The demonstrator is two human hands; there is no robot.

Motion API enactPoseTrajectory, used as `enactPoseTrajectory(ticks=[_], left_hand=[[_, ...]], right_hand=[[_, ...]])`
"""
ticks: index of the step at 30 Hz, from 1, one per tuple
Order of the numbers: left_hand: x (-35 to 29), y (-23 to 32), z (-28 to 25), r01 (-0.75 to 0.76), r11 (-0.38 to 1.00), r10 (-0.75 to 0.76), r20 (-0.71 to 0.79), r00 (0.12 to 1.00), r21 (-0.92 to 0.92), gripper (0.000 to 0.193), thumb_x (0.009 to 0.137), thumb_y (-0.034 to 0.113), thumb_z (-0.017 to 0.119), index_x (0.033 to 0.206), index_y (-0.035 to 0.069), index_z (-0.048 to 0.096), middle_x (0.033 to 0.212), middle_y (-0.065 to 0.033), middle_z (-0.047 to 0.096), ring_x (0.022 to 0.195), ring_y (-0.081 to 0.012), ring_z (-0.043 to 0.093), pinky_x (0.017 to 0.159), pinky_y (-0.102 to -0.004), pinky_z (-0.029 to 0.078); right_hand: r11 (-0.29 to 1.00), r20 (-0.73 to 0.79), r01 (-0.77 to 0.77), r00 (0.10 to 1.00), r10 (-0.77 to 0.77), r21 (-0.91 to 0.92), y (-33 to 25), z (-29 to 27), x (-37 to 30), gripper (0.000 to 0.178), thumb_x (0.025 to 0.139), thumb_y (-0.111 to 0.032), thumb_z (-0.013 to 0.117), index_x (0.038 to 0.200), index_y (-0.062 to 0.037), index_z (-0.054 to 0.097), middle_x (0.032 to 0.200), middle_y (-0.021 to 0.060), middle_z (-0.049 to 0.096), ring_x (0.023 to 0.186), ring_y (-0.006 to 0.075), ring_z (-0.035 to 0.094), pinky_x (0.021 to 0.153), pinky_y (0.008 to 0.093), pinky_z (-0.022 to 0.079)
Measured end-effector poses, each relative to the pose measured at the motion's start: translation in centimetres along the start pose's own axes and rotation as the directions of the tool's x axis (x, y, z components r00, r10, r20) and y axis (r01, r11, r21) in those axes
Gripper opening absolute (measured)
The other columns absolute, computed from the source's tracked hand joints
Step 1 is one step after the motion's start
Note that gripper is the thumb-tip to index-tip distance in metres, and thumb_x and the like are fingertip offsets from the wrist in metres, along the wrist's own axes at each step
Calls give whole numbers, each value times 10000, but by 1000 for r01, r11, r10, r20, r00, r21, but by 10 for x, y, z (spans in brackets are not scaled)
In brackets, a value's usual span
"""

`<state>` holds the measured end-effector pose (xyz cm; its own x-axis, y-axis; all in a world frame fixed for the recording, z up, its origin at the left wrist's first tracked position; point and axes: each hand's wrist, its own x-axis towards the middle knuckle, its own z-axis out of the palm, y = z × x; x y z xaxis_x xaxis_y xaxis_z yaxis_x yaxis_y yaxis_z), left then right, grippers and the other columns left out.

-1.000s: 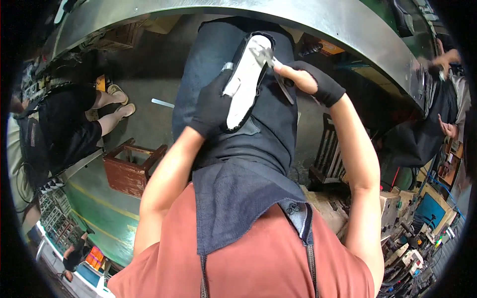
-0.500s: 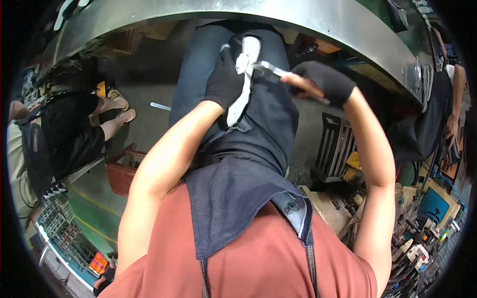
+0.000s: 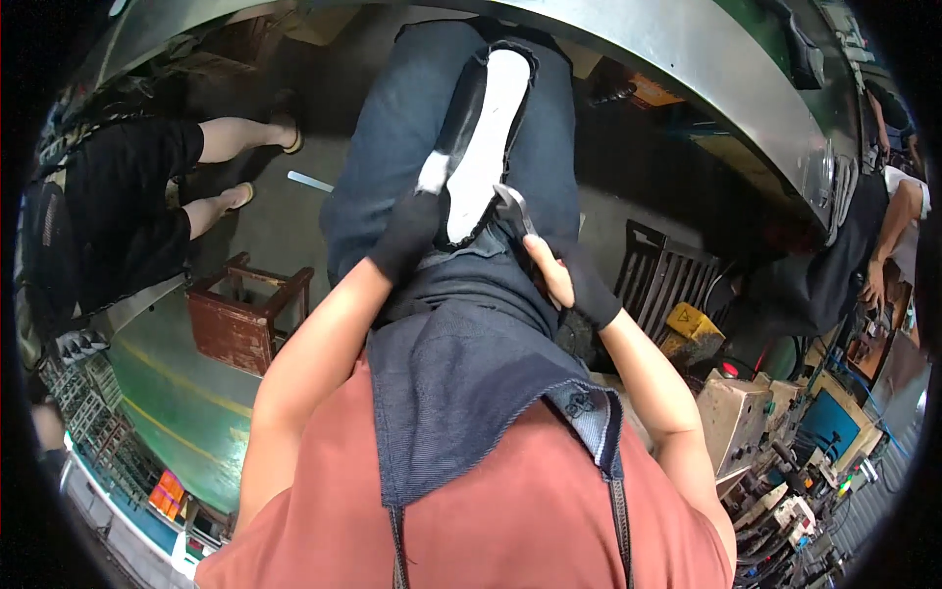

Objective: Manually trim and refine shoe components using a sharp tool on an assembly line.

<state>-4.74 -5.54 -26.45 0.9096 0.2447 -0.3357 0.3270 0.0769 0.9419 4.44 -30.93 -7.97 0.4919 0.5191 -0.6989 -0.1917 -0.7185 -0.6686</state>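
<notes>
A black shoe upper (image 3: 463, 118) with its white insole (image 3: 496, 123) facing up lies lengthwise on the lap, in the upper middle of the frame; its rounded upper end points toward the top edge, and its black rim shows along the insole's right side; the left hand (image 3: 412, 231), in a black glove, is closed around the lower left side of the upper, a whitish tip resting against that side; the right hand (image 3: 566, 280), in a black glove with the thumb bare, is wrapped around a silvery metal hand tool (image 3: 514, 208), whose curved head sits at the insole's lower right edge; I cannot tell whether the two touch.

Dark blue cloth (image 3: 373, 147) covers the lap beneath; a navy apron bib (image 3: 451, 402) folds over the chest at lower centre; a steel worktable (image 3: 628, 29) arches across the top; a reddish-brown wooden stool (image 3: 231, 324) stands at left, below a white strip (image 3: 310, 182) on the floor; a seated person in black shorts (image 3: 142, 187) fills the upper left; a dark slatted chair (image 3: 643, 260) and a yellow box (image 3: 694, 322) stand right of centre; another person's forearm (image 3: 893, 228) shows at the right edge.
</notes>
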Motion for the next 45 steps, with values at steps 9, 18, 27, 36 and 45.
enactPoseTrajectory(ticks=[9,18,27,36,45], left_hand=[[-11,129,36,-129,961,132,4,991,244,518,901,292,627,1299,7,456,1149,-234,605,1062,-367,601,878,-403,482],[-17,115,54,-94,908,187,-193,963,409,564,833,283,690,1272,-7,487,1033,-283,623,915,-457,620,778,-437,505],[-17,113,35,-213,927,172,153,973,309,966,763,287,777,1476,38,175,1201,-310,563,1130,-389,587,944,-418,469],[-43,231,-22,-335,442,192,277,941,832,722,772,287,791,1359,16,469,1243,-206,593,1137,-250,596,961,-386,463],[26,157,60,-340,806,364,47,930,485,876,771,343,779,1454,21,335,1369,-251,498,1259,-361,505,1026,-387,424]], right_hand=[[913,-69,392,914,-400,-109,-82,-25,-9,495,988,-463,482,1063,-4,654,810,89,646,706,182,612,655,309,482],[987,-229,136,961,-153,-86,-22,-23,-15,449,970,-421,529,902,8,644,692,150,632,621,174,585,592,347,452],[811,49,352,926,-373,-468,-42,-22,18,303,900,-339,632,854,-40,617,816,187,613,768,357,623,648,434,477],[815,-213,527,790,-574,-240,-14,-18,-3,286,974,-256,561,851,-2,607,665,111,550,594,215,512,580,329,409],[957,-346,242,922,-174,161,8,-26,-41,440,1012,-413,477,854,-15,578,746,17,549,708,122,501,655,279,422]])
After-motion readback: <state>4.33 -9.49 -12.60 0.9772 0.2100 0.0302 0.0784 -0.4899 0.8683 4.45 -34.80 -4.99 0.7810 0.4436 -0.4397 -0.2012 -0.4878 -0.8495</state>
